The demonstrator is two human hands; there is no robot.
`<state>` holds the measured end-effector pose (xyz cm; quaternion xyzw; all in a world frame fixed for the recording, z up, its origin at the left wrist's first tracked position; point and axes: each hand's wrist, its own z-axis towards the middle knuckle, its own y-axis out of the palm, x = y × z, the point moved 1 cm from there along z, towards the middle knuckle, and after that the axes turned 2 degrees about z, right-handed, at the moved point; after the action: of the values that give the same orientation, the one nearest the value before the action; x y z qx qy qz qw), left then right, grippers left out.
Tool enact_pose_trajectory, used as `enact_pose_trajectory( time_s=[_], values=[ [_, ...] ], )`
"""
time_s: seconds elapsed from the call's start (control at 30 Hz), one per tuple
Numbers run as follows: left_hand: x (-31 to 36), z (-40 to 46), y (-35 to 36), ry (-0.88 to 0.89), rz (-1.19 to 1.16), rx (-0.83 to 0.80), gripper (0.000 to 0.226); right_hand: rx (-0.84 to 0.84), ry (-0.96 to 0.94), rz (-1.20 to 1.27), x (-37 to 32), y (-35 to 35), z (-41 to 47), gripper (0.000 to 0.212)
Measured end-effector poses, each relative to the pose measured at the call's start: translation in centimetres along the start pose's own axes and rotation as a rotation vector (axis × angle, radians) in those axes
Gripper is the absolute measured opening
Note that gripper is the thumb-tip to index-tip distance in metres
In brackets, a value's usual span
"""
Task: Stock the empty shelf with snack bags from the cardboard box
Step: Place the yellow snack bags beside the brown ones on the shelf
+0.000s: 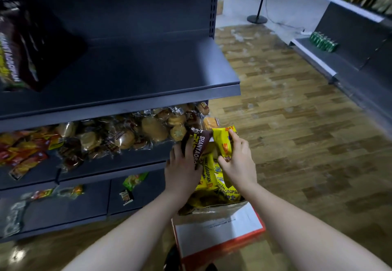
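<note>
An open cardboard box (220, 228) with a white and red flap stands on the floor at bottom centre, holding several yellow and brown snack bags (214, 177). My left hand (182, 169) grips a dark brown snack bag (198, 143) lifted above the box. My right hand (238, 160) grips a yellow snack bag (223, 141) right beside it. The dark top shelf (135, 75) is bare except for one dark brown bag (23, 46) leaning at its far left.
Below the top shelf, a shelf (118, 160) holds wrapped pastries (131, 133) and red-yellow packets (23, 154). Lower shelves carry a few scattered bags. A second shelving unit (347, 43) with green cans and bottles stands right. A lamp stand base (256, 18) sits on the floor behind.
</note>
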<state>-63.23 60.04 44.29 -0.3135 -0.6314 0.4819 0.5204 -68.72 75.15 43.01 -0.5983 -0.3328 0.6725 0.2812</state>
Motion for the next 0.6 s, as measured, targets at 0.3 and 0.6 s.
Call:
enact_pose_trajectory(
  time_s=[0.3,0.6],
  values=[
    [1.6,-0.4,-6.3,0.091,-0.116,0.412,0.069,0.174,-0.198,0.191,-6.6,-5.5,0.3,0.080],
    [1.5,0.2,-13.6,0.117,-0.168,0.618,0.071,0.267,-0.419,0.284,-13.7,-9.3,1.5,0.075]
  ],
)
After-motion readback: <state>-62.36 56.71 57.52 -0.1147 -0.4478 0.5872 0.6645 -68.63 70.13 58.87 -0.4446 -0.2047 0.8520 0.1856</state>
